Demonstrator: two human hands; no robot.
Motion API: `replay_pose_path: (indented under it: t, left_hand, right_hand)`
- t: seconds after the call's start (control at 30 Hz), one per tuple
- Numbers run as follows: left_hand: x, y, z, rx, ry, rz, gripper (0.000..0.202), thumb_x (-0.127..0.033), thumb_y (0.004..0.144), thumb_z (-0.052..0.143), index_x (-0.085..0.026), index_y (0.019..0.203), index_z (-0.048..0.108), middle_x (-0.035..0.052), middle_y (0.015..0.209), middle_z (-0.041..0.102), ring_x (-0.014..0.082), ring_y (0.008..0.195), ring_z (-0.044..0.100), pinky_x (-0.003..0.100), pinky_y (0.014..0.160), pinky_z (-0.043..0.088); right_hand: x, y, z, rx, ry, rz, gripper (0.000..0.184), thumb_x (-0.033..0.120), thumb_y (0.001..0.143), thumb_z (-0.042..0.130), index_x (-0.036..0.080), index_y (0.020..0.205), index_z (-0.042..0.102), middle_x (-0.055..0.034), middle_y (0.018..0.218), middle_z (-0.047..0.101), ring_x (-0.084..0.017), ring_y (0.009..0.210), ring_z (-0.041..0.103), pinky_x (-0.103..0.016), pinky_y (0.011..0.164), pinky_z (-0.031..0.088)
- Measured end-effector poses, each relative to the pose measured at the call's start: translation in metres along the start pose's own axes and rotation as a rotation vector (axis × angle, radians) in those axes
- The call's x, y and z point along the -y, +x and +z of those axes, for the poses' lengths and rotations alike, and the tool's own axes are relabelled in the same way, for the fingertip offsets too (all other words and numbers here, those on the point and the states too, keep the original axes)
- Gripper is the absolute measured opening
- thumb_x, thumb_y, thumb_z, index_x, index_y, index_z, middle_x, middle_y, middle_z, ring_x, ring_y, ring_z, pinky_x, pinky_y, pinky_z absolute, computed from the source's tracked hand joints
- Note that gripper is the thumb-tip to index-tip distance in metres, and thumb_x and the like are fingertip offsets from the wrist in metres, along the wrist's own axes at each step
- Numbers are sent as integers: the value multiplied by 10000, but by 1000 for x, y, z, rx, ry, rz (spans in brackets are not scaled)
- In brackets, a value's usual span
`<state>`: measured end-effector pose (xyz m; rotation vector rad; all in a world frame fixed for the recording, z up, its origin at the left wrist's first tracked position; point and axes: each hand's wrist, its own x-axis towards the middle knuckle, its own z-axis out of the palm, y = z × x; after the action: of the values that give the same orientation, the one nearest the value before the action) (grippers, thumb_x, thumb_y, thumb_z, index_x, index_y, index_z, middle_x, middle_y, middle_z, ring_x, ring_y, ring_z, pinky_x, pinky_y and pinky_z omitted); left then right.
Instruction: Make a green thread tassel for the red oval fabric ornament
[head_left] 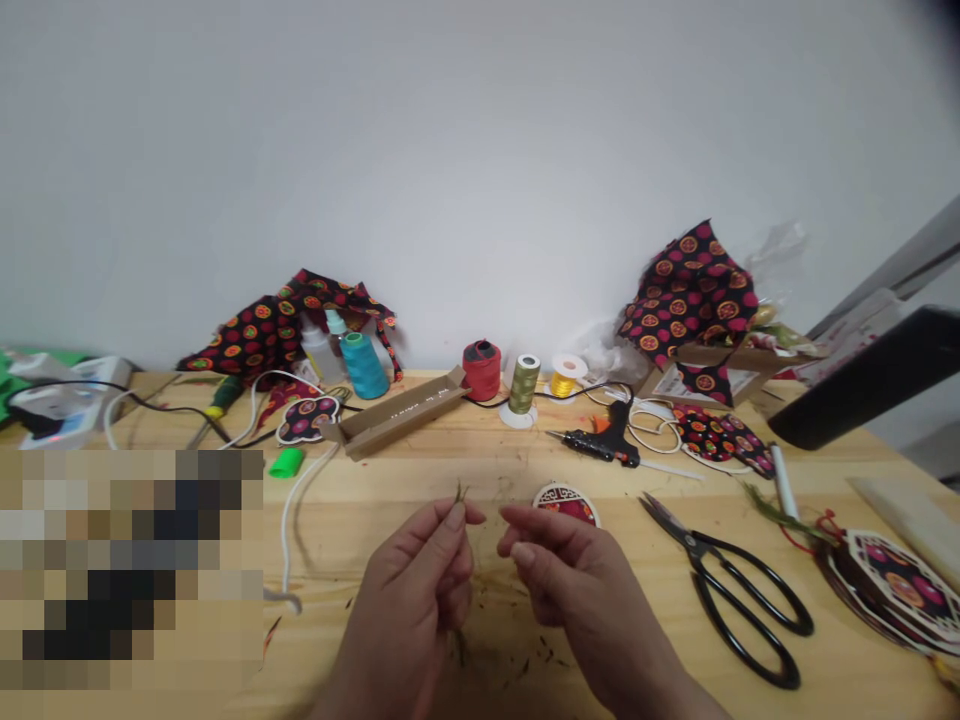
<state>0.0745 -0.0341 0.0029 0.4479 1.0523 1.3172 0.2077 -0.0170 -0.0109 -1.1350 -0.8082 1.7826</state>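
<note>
My left hand [427, 565] is closed in a pinch on a thin green thread [460, 492]. Its short ends poke up above the thumb, and a strand hangs below the fist. Facing it, a small gap away, my right hand [574, 570] has its fingers curled and the thumb against them; anything between them is too small to make out. Just behind the right hand lies a round ornament [566, 503] with a pale fretwork rim and patterned cloth, partly covered by the fingers. Black-handled scissors [724, 585] lie to the right, blades partly apart.
Behind the hands stand a green thread spool [523, 385], a red spool [481, 372], a yellow spool [568, 376] and a teal thread cone [364, 366]. A glue gun [604, 440], a long cardboard box [401, 412] and stacked ornaments [896, 590] lie about. The lower left is pixelated.
</note>
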Motion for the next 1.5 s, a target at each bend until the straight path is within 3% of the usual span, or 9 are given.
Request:
replay_pose_path:
  t: [0.37, 0.47, 0.53, 0.67, 0.77, 0.97, 1.17, 1.4, 1.5]
  left_hand:
    - [2, -1, 2, 7, 37, -6, 165, -314, 770, 658, -149, 766, 648, -98, 453, 356, 40, 404, 218, 168, 382, 176]
    - [3, -1, 1, 23, 79, -19, 185, -337, 779, 644, -152, 782, 645, -101, 439, 356, 42, 402, 214, 171, 387, 166]
    - [1, 0, 0, 4, 149, -8, 207, -360, 786, 630, -154, 811, 644, -74, 460, 456, 40, 398, 219, 174, 385, 159]
    - [-3, 0, 1, -53, 291, 49, 235, -375, 792, 622, -143, 808, 655, 11, 638, 644, 37, 417, 219, 177, 389, 166]
    - [-3, 0, 3, -32, 317, 30, 235, -381, 781, 635, -150, 805, 671, -5, 621, 622, 42, 426, 218, 179, 392, 162]
    - [6, -1, 5, 56, 209, -28, 184, -343, 763, 664, -172, 694, 656, -92, 448, 364, 53, 417, 176, 198, 390, 111]
    - [8, -1, 0, 117, 262, -13, 212, -301, 789, 636, -155, 639, 669, -31, 528, 517, 57, 437, 205, 220, 407, 120]
    - [8, -3, 3, 89, 182, -61, 193, -283, 755, 675, -162, 606, 650, -78, 478, 364, 56, 441, 220, 167, 393, 177]
    - [8, -3, 3, 55, 174, -75, 170, -298, 731, 696, -155, 643, 677, -60, 513, 412, 54, 461, 278, 143, 404, 210]
  right_hand:
    - [2, 3, 4, -31, -22, -21, 155, 264, 590, 722, 125, 618, 660, 37, 461, 496, -40, 402, 320, -209, 417, 201]
    - [7, 1, -1, -59, -272, -176, 122, 236, 674, 663, 143, 602, 633, 35, 480, 498, -65, 438, 365, -215, 434, 265]
    - [15, -5, -6, -67, -496, -416, 104, 183, 725, 635, 159, 624, 638, 17, 548, 545, -98, 526, 455, -231, 503, 351]
    - [37, -19, -12, 310, -971, -885, 150, 126, 791, 625, 191, 662, 663, 1, 681, 594, -137, 751, 527, -260, 708, 427]
    - [46, -23, -9, 543, -1181, -957, 136, 132, 796, 642, 205, 685, 668, 6, 701, 585, -137, 801, 499, -237, 728, 424]
    - [40, -3, -5, 224, -1223, -996, 204, 175, 886, 518, 166, 726, 645, -30, 708, 569, -170, 781, 437, -313, 703, 399]
    - [38, 2, -6, 193, -1179, -1004, 187, 178, 891, 512, 181, 775, 659, -33, 724, 566, -174, 797, 440, -323, 711, 398]
    - [36, 6, -7, 107, -1089, -984, 146, 149, 851, 562, 177, 766, 678, -27, 727, 586, -170, 803, 474, -312, 729, 409]
    - [32, 8, -8, -9, -897, -833, 138, 166, 845, 553, 178, 818, 688, -28, 746, 627, -162, 775, 529, -297, 711, 428]
